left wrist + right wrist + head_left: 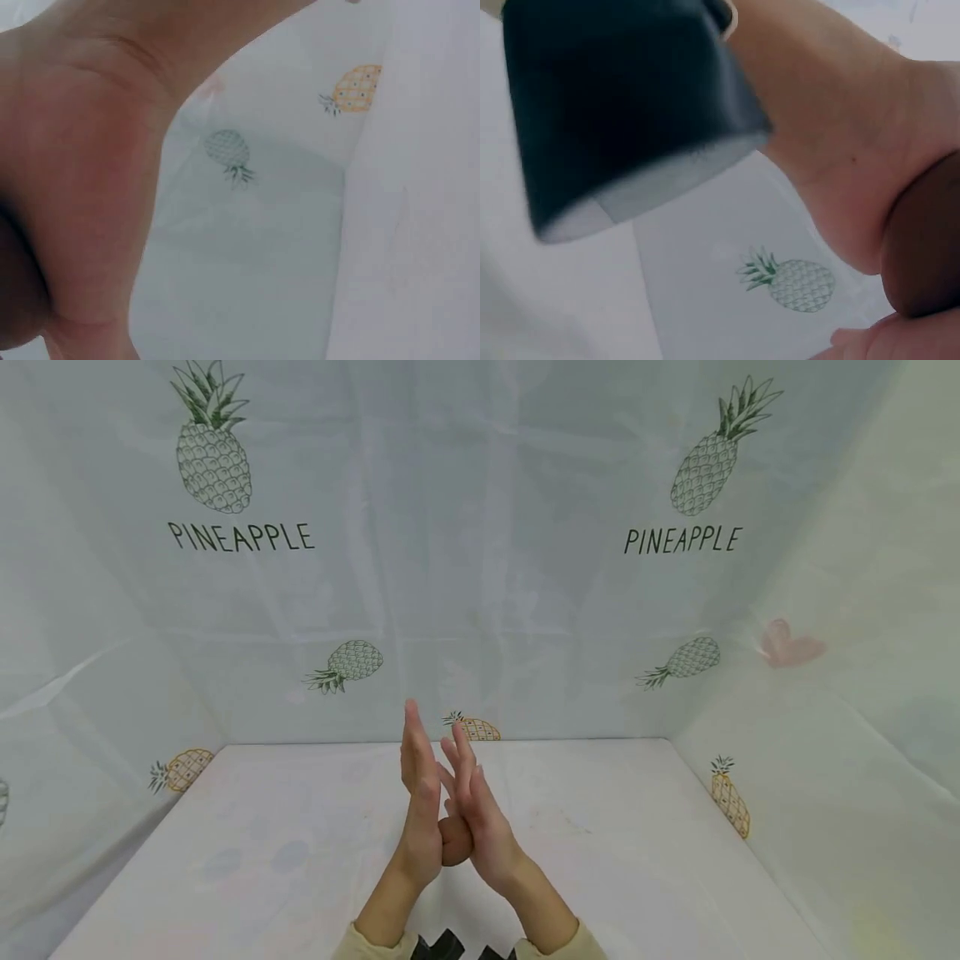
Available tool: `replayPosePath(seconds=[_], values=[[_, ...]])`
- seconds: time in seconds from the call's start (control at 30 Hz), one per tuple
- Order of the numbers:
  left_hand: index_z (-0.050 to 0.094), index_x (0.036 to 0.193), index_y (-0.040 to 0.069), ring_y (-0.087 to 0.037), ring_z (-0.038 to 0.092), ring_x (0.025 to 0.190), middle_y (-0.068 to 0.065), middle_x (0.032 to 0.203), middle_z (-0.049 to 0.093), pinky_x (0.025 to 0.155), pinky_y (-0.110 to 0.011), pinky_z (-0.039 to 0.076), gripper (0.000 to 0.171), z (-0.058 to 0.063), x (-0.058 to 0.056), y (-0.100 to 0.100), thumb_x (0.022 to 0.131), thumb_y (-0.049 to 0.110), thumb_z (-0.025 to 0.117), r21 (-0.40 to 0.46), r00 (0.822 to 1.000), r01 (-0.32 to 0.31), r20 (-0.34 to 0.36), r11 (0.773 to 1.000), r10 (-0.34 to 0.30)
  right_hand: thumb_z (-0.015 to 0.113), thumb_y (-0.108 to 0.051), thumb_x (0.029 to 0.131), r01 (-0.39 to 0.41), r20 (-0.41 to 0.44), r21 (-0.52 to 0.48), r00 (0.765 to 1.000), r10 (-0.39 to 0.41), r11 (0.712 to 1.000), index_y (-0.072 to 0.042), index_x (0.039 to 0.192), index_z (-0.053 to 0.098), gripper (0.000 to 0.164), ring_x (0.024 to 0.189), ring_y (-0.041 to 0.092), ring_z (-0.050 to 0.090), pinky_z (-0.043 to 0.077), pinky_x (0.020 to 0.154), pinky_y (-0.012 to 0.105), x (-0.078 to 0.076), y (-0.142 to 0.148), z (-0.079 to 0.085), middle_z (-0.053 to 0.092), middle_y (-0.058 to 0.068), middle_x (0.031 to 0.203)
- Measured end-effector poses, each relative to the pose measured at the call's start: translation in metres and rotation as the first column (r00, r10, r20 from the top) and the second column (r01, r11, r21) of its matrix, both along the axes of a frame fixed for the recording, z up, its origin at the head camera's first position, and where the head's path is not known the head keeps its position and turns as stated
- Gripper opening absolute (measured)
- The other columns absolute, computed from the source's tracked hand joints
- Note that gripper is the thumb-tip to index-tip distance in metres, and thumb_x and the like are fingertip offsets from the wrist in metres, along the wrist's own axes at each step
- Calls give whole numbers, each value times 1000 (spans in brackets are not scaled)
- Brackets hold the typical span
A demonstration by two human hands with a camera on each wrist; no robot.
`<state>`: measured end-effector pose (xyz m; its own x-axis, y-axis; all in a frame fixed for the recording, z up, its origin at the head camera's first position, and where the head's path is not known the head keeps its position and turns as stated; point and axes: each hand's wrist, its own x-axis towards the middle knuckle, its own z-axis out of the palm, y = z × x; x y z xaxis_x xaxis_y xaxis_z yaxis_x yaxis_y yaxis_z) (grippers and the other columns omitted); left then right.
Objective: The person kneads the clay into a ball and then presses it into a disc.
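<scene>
In the head view, a brown ball of clay-like material (455,842) with a crease in its surface sits between the heels of the two palms. My left hand (422,802) stands upright against its left side, fingers straight and pointing away. From the right, my right hand (483,828) presses its palm to the ball, its fingers extended and slightly spread. The palms lean toward each other above the white table. At the left edge of the left wrist view, part of the brown ball (19,289) shows; the right wrist view has the ball (926,240) at its right edge, against a palm.
A white-covered table (300,852) spreads beneath the hands. Behind it hangs a pale sheet (465,543) printed with pineapples, and similar sheeting encloses both sides. Black wrist-worn devices (447,945) show at the bottom, near the light sleeves (371,946).
</scene>
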<state>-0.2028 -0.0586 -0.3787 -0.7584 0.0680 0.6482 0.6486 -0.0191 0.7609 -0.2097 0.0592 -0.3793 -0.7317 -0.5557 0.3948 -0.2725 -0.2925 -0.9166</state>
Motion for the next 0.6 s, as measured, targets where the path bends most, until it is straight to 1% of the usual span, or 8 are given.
replayPosePath(seconds=[0.1,0.17,0.23,0.3,0.37,0.47,0.53,0.6], values=[[-12,169,37,-14,-21,161,11,177,-19,120,-64,-19,64,0,-1,0,113,51,15,-38,999,-47,-25,998,46,-2,-58,110,3,-5,-4,1000,-3,1000,-45,168,-10,60,165,29,-1,-13,121,74,3,2,4,-12,-3,177],[-13,170,33,-16,-21,162,7,178,-18,119,-64,-21,66,-1,-3,0,113,53,13,-72,993,-109,-45,991,106,-2,-57,111,20,-17,-21,1000,-20,1000,-42,169,-11,61,165,31,-6,-14,121,74,3,2,4,-13,-4,177],[-14,170,28,-19,-21,162,3,178,-18,119,-65,-22,67,-3,-6,-1,113,55,9,-113,980,-193,-63,975,186,-2,-55,111,46,-35,-46,998,-47,998,-40,169,-11,61,164,32,-9,-15,121,74,3,1,3,-13,-6,177],[-14,170,26,-19,-18,163,3,178,-17,120,-65,-21,69,-4,-8,-1,112,59,4,-149,963,-269,-53,952,263,-2,-50,112,79,-66,-80,994,-85,994,-37,170,-11,61,164,34,-10,-15,121,73,2,0,1,-13,-4,177],[-14,170,26,-19,-17,163,4,178,-16,121,-64,-20,72,-5,-9,0,110,63,-1,-179,951,-308,-26,934,309,-1,-46,112,126,-107,-112,985,-138,986,-34,171,-10,60,164,32,-9,-14,122,71,2,0,1,-12,-5,178],[-13,170,25,-19,-17,163,4,178,-15,121,-65,-19,75,-5,-8,5,108,66,-4,-198,950,-300,26,933,311,2,-42,112,200,-186,-161,956,-229,967,-31,171,-9,61,164,28,-8,-13,124,66,1,2,1,-10,-6,178],[-13,170,25,-20,-16,164,2,178,-15,122,-66,-17,75,-5,-8,8,108,66,-5,-202,960,-256,63,945,274,4,-43,113,242,-240,-191,928,-285,951,-29,171,-8,61,165,27,-8,-13,125,64,-1,5,1,-10,-7,179],[-13,170,27,-22,-15,164,5,178,-14,122,-69,-13,71,-6,-6,12,109,63,-5,-193,972,-182,115,964,207,6,-42,113,276,-293,-220,896,-333,936,-26,172,-8,62,165,27,-8,-13,124,62,-3,9,2,-9,-5,179]])
